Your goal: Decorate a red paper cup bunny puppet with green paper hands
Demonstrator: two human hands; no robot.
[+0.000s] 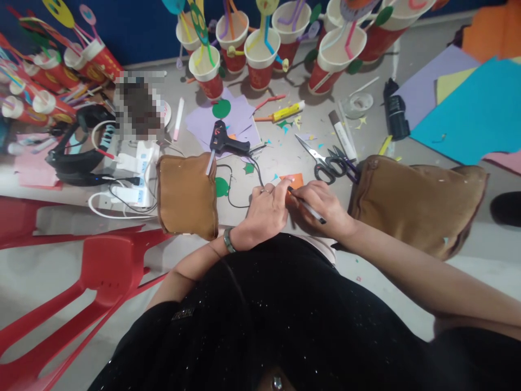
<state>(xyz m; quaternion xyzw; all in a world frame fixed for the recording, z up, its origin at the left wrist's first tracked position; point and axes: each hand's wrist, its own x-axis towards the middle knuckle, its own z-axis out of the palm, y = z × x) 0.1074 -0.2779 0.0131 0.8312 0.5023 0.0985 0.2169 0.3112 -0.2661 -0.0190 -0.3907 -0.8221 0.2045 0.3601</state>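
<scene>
A small orange piece of paper (296, 179) lies on the table in front of me. My left hand (266, 209), fingers bent, holds the paper down at its left edge. In my right hand (321, 203) is a pen (311, 210) with a pale barrel and dark ends, its upper tip near the paper. The right fingers are pinched round it. Just beyond my right hand lie scissors (325, 163) with black handles. A black glue gun (228, 142) rests on purple paper (244, 117), and its cord runs down towards my left hand.
Brown cushion-like bags (187, 195) (419, 201) flank my hands at the table edge. Red paper cups (260, 70) with straw figures stand at the back. A white power strip (144, 174) is on the left, coloured sheets (472, 114) on the right, red chairs (108, 263) lower left.
</scene>
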